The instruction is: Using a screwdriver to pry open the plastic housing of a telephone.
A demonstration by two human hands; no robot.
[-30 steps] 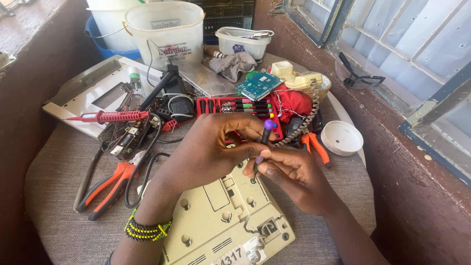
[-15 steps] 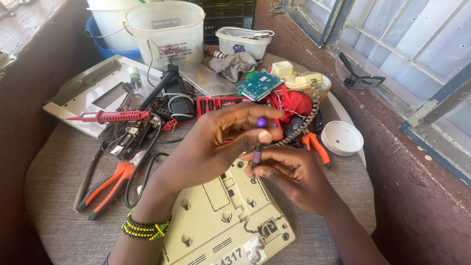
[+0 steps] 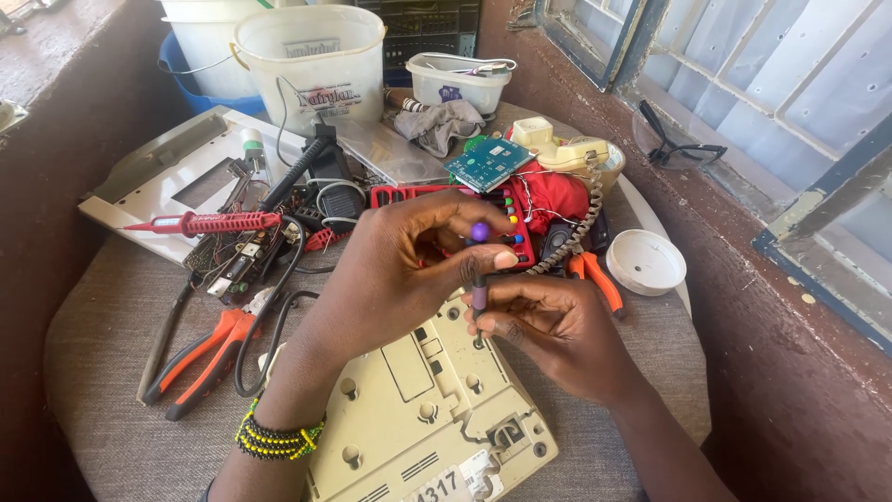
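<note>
Purple-handled precision screwdriver (image 3: 479, 279) stands upright, tip down in a screw well of the cream plastic telephone base (image 3: 418, 409), which lies underside up on the grey cloth table (image 3: 102, 372). Left hand (image 3: 400, 270) pinches the handle's round cap between thumb and fingers; right hand (image 3: 548, 330) pinches the lower shaft. Tool looks light, thin, smooth, likely to slip; grip belongs at cap and shaft. Housing seems rigid but brittle.
</note>
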